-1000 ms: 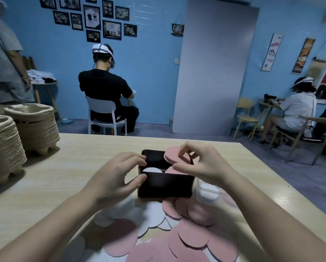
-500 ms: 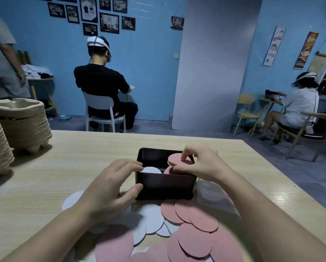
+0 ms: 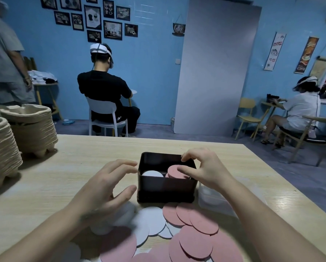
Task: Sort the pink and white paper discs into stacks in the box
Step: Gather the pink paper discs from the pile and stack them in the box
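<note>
Dark rectangular box (image 3: 166, 190): white paper disc (image 3: 152, 174) left, pink paper discs (image 3: 174, 172) right; left hand (image 3: 109, 188) grip spread, empty; right hand (image 3: 207, 168) grip loose, thumb touching pink.

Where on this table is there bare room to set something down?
Bare wood of the light wooden table lies behind the black rectangular box and between it and the stacked beige pulp trays. Crowded: loose pink and white paper discs cover the near edge; a clear plastic tub sits right of the box.

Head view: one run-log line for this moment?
left hand: open, beside box | right hand: thumb on top pink disc in box | white disc: in box, left of pink
</note>
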Demonstrator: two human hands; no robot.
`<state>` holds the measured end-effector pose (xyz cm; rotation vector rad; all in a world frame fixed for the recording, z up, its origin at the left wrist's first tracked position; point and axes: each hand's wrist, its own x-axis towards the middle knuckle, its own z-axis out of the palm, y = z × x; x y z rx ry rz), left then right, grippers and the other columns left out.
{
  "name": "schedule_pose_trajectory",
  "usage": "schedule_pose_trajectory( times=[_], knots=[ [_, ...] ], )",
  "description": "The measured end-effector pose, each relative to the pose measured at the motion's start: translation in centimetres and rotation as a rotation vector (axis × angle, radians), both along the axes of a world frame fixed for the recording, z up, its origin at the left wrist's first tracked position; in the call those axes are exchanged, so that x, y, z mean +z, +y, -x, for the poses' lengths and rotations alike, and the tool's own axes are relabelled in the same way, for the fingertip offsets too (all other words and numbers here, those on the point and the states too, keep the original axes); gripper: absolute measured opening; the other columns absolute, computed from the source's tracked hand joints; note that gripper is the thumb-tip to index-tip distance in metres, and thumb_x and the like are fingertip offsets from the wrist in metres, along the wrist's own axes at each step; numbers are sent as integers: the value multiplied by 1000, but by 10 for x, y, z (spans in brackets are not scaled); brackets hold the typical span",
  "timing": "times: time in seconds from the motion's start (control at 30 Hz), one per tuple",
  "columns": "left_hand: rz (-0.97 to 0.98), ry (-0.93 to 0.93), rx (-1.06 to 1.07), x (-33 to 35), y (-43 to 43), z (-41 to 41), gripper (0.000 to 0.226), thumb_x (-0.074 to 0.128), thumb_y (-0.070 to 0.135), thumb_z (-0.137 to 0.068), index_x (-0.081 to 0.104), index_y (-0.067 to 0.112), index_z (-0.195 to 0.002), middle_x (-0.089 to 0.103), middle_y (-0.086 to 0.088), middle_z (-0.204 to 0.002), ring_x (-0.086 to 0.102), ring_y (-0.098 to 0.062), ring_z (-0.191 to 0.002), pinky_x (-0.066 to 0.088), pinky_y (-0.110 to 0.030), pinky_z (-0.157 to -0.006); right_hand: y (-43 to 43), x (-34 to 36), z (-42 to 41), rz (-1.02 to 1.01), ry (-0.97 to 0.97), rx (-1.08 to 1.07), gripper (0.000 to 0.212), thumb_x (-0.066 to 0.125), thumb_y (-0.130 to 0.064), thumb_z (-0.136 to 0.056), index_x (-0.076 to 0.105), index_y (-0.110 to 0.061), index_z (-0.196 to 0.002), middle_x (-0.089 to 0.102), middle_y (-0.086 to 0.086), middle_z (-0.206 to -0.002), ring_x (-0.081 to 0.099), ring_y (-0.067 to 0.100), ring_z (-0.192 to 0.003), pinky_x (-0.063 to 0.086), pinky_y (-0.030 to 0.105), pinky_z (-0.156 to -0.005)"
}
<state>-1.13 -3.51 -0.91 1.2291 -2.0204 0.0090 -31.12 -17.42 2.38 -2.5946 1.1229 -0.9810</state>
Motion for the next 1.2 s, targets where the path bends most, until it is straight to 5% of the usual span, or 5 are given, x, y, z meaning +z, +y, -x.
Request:
schedule_pose_trajectory(
  times=[0.27,0.57,0.93,1.1,1.2],
  knots=[
    [-46,38,30,-3,31,-27,20,59,42,-94,68,30,-107,66,22,-109,66,-7,-107,54,-34,-82,36,4,-8,40,-184,128,10,77,-34,-82,76,-24,-83,74,-14,-85,63,9,-84,42,16,-70],
    [-115,39,42,-28,41,-39,9,62,34,-92,69,28,-91,67,17,-89,66,-9,-87,56,-40,-71,102,-23,-65,-114,7,494,7,76,-21,-92,76,-14,-90,73,-4,-83,68,11,-75,55,36,-67],
    [-93,74,85,-31,47,-39,12,58,31,-91,68,25,-87,65,16,-84,64,-11,-83,53,-26,-66,115,-33,-81,-344,339,687,56,64,-1,-75,67,-22,-127,58,-13,-145,41,5,-141,37,32,-115],
    [-100,82,84,-31,49,-37,15,57,34,-92,67,25,-85,65,15,-83,64,-11,-83,52,-27,-67,117,-32,-85,-419,472,691,77,59,7,-79,55,-32,-145,40,-21,-158,17,-3,-151,27,7,-110],
    [-90,81,89,-30,49,-36,16,57,34,-92,66,24,-83,64,16,-80,62,-9,-80,50,-31,-68,117,-32,-86,-397,505,693,78,58,4,-79,51,-32,-149,38,-21,-160,16,2,-153,20,27,-124]
  ],
)
